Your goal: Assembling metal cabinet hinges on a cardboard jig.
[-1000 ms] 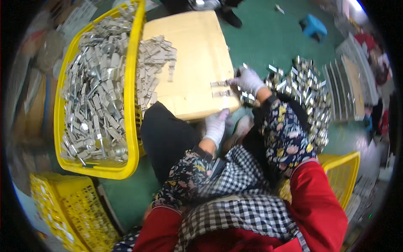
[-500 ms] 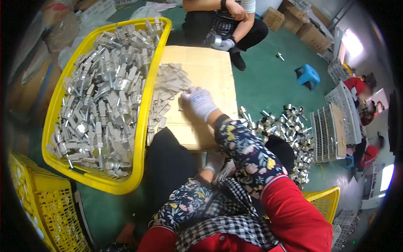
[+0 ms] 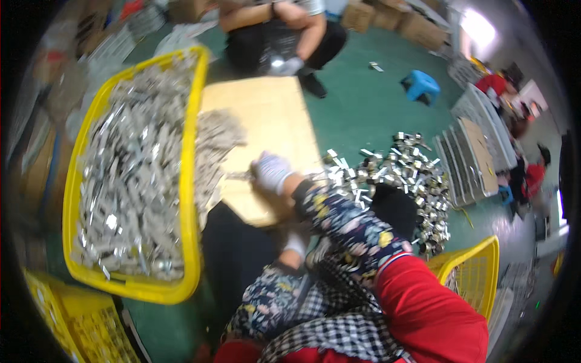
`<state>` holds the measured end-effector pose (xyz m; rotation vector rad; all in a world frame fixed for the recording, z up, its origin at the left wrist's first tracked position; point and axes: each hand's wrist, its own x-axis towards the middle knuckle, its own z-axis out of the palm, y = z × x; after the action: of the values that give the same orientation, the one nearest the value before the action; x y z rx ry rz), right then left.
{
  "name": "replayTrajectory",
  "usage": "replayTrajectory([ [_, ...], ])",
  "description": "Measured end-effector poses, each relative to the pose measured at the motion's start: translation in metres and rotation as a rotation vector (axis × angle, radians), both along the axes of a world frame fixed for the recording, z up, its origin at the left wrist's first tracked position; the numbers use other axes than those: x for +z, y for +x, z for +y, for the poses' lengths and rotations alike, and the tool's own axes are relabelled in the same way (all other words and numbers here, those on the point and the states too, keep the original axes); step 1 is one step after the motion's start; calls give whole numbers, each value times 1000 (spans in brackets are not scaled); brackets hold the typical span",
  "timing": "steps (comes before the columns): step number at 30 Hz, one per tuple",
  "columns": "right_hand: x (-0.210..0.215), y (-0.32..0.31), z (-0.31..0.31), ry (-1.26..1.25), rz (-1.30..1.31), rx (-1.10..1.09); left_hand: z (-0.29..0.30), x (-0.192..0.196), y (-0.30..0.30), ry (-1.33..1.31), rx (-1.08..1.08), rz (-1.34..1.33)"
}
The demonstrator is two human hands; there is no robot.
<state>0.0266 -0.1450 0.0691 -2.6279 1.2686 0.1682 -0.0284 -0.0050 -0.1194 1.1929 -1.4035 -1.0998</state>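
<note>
My right hand (image 3: 273,173), in a white knitted glove, is over the cardboard-topped work surface (image 3: 266,109). Its fingers are closed around one end of a slim grey plastic piece (image 3: 238,175) that sticks out to the left; motion blurs the detail. Beyond it lies a heap of similar grey pieces (image 3: 219,130), against the yellow basket. My left hand (image 3: 296,243), gloved too, is low at the near edge of the surface, close to my lap. Its fingers are hidden, so what it holds does not show.
A large yellow basket (image 3: 192,151) full of grey-and-metal parts stands left. Shiny metal parts (image 3: 417,181) are piled on the green floor at right. Opposite sits another person with a gloved hand (image 3: 287,66). A blue stool (image 3: 422,85) and white crates (image 3: 463,163) stand further right.
My right hand has drawn back from the heap toward me, with a grey piece now at its fingers. My left hand stays low near my lap. The whole view has shifted.
</note>
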Motion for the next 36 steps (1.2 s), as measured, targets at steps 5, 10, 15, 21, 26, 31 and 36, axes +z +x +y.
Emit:
replayTrajectory([
  [5, 6, 9, 40, -117, -81, 54, -11, -6, 17, 255, -36, 507],
  [10, 37, 3, 25, 143, -199, 22, -8, -16, 29, 365, 120, 898],
  [15, 32, -123, -34, 155, -697, -138, 3, 130, 16, 670, 217, 369],
  [21, -22, -160, -42, 469, -869, -633, 5, 126, 22, 683, 227, 426],
  [26, -34, -156, -49, 645, -871, -648, 5, 125, 22, 651, 236, 419],
  [31, -25, -155, -45, 601, -788, -605, 6, 125, 19, 663, 236, 392],
  [36, -20, -152, -41, 618, -804, -625, 7, 129, 19, 643, 291, 435],
])
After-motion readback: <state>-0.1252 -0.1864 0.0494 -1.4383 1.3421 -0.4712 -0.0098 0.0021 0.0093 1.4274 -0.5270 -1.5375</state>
